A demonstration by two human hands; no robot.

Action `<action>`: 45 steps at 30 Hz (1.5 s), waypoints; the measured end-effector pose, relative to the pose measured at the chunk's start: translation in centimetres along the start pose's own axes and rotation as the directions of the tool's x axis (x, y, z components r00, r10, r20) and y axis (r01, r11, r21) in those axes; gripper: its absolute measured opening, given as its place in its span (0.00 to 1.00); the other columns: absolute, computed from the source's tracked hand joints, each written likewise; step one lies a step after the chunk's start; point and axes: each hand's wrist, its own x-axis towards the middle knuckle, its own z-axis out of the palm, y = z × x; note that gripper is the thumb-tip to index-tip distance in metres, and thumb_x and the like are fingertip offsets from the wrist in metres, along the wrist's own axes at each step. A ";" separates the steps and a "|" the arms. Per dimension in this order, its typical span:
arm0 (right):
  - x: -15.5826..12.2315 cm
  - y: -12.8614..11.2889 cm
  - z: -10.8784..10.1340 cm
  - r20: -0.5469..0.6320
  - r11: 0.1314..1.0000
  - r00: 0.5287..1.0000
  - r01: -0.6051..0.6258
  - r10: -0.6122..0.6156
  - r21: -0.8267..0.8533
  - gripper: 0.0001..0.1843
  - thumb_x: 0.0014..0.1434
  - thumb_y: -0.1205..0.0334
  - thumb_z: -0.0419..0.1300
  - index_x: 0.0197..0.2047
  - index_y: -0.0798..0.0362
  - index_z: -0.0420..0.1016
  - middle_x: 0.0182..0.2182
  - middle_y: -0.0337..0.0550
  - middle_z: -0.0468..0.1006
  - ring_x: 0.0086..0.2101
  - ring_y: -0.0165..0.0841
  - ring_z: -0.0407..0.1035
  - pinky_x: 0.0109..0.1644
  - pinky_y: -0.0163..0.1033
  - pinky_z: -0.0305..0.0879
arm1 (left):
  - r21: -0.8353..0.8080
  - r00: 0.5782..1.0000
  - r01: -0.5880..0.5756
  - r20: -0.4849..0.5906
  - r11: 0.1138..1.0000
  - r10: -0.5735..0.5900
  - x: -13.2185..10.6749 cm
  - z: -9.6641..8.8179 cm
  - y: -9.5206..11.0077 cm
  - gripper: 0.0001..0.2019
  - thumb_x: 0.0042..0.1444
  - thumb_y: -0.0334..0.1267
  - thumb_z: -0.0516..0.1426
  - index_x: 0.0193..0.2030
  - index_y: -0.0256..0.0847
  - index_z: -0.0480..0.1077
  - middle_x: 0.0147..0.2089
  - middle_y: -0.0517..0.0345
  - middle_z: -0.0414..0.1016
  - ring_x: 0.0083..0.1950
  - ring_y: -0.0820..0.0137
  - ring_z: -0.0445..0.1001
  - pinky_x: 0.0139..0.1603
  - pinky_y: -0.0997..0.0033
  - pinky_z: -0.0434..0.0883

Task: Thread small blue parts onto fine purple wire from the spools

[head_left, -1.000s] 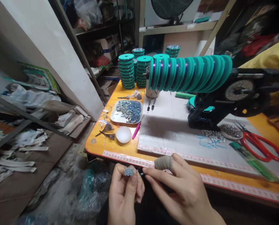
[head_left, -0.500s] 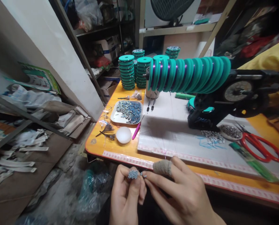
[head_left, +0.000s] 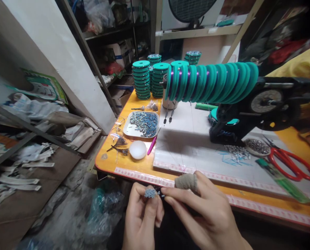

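Low in the view, just off the table's front edge, my left hand (head_left: 143,215) is closed around a tight bundle of small blue-grey pieces (head_left: 150,193); their ends show above the thumb. Beside it on the right, my right hand (head_left: 207,211) has its thumb and forefinger nearly together. Tiny grey bits (head_left: 160,193) lie between the two hands, and whatever the right fingertips pinch is too small to make out. A grey wrap (head_left: 185,181) covers one finger of the right hand.
Green line spools (head_left: 209,82) fill a black stand (head_left: 253,111). A white tray of small parts (head_left: 126,130), a white dome (head_left: 137,150), a purple pen-like tool (head_left: 152,145), red-handled scissors (head_left: 291,166) and a green-handled cutter (head_left: 282,180) lie on the table. Spool stacks (head_left: 141,81) stand behind.
My right hand has shifted slightly right, drawing a little away from the bundle. The left hand keeps its grip on the bundle. The view has moved slightly.
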 end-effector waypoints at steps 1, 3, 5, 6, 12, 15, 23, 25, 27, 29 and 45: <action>0.1 0.0 -0.1 0.004 0.999 1.000 -0.019 0.019 0.040 0.10 0.61 0.74 0.61 0.42 0.53 0.82 0.28 0.44 0.78 0.28 0.34 0.68 0.30 0.39 0.69 | 0.008 1.000 0.005 -0.004 1.000 -0.005 0.0 0.0 0.0 0.20 0.62 0.50 0.62 0.30 0.42 0.58 0.21 0.68 0.63 0.22 0.79 0.59 0.24 0.79 0.57; 0.2 0.1 -0.2 0.010 0.994 0.999 -0.040 0.039 0.106 0.10 0.62 0.73 0.62 0.42 0.52 0.83 0.28 0.43 0.77 0.29 0.33 0.69 0.29 0.37 0.68 | 0.013 1.000 0.022 -0.008 1.000 -0.022 -0.1 0.1 0.0 0.20 0.61 0.51 0.62 0.30 0.43 0.58 0.20 0.68 0.63 0.22 0.79 0.59 0.24 0.79 0.56; 0.3 0.3 -0.4 0.015 0.989 0.999 -0.051 0.049 0.139 0.09 0.63 0.71 0.62 0.42 0.50 0.83 0.27 0.42 0.76 0.28 0.33 0.69 0.29 0.37 0.68 | 0.001 0.999 0.042 -0.008 0.999 -0.042 -0.2 0.2 0.2 0.22 0.60 0.52 0.63 0.30 0.43 0.57 0.19 0.68 0.63 0.21 0.79 0.59 0.23 0.79 0.56; 0.4 0.4 -0.4 0.020 0.988 0.998 -0.055 0.053 0.147 0.09 0.63 0.70 0.63 0.42 0.50 0.83 0.27 0.41 0.76 0.28 0.33 0.69 0.29 0.37 0.67 | -0.007 0.999 0.049 -0.008 0.999 -0.049 -0.2 0.3 0.2 0.22 0.59 0.53 0.63 0.30 0.43 0.57 0.19 0.68 0.63 0.21 0.79 0.59 0.23 0.79 0.55; 0.6 0.1 -0.2 0.029 0.984 0.998 -0.062 0.057 0.166 0.09 0.61 0.71 0.64 0.40 0.49 0.83 0.25 0.40 0.76 0.27 0.32 0.68 0.29 0.37 0.65 | -0.015 0.998 0.057 -0.017 0.998 -0.058 -0.5 0.4 -0.2 0.21 0.59 0.52 0.63 0.30 0.42 0.59 0.19 0.68 0.62 0.20 0.79 0.58 0.23 0.79 0.55; 0.5 -0.4 0.0 0.057 0.981 0.993 -0.107 0.099 0.164 0.09 0.58 0.74 0.62 0.33 0.51 0.80 0.25 0.39 0.74 0.27 0.32 0.67 0.28 0.37 0.63 | -0.053 0.996 -0.078 -0.043 0.996 0.076 -0.4 0.5 -0.2 0.17 0.63 0.46 0.62 0.29 0.42 0.60 0.20 0.68 0.61 0.22 0.79 0.58 0.24 0.78 0.57; 0.3 0.0 -1.2 -0.005 0.981 0.987 -0.156 0.158 0.118 0.08 0.57 0.73 0.59 0.30 0.51 0.72 0.25 0.37 0.68 0.24 0.28 0.65 0.26 0.34 0.62 | -0.057 0.938 -0.313 -0.179 0.948 0.298 1.5 -1.0 2.6 0.12 0.65 0.38 0.60 0.31 0.43 0.63 0.20 0.69 0.60 0.21 0.78 0.56 0.22 0.78 0.58; 0.4 0.0 -1.3 0.023 0.978 0.989 -0.147 0.146 0.146 0.08 0.59 0.72 0.58 0.32 0.52 0.73 0.25 0.36 0.68 0.23 0.27 0.65 0.23 0.32 0.61 | -0.017 0.978 -0.176 -0.120 0.984 0.172 1.5 -1.2 2.3 0.12 0.64 0.40 0.61 0.32 0.42 0.65 0.26 0.66 0.68 0.21 0.80 0.58 0.22 0.80 0.58; 0.6 -0.1 -1.1 0.048 0.973 0.990 -0.141 0.135 0.183 0.08 0.59 0.73 0.58 0.33 0.52 0.75 0.26 0.37 0.71 0.24 0.27 0.66 0.24 0.31 0.62 | -0.011 0.998 -0.045 -0.033 0.999 0.045 1.1 -0.9 1.6 0.11 0.64 0.43 0.61 0.34 0.41 0.68 0.28 0.66 0.68 0.20 0.83 0.55 0.21 0.81 0.55; 0.7 -0.2 -0.8 0.051 0.968 0.990 -0.138 0.130 0.211 0.08 0.60 0.73 0.59 0.35 0.52 0.77 0.27 0.38 0.74 0.26 0.27 0.69 0.26 0.31 0.64 | -0.039 0.999 0.020 0.036 0.999 -0.019 0.8 -0.4 1.0 0.11 0.63 0.46 0.61 0.36 0.41 0.69 0.26 0.68 0.64 0.19 0.85 0.51 0.20 0.81 0.51; 0.5 -0.4 0.4 0.059 0.893 0.965 -0.260 0.257 0.368 0.08 0.61 0.71 0.63 0.36 0.50 0.83 0.29 0.39 0.78 0.30 0.30 0.73 0.32 0.34 0.70 | -0.078 0.984 0.161 0.087 0.984 -0.154 -0.5 1.0 0.1 0.24 0.55 0.54 0.66 0.30 0.41 0.57 0.22 0.69 0.65 0.20 0.84 0.55 0.23 0.81 0.53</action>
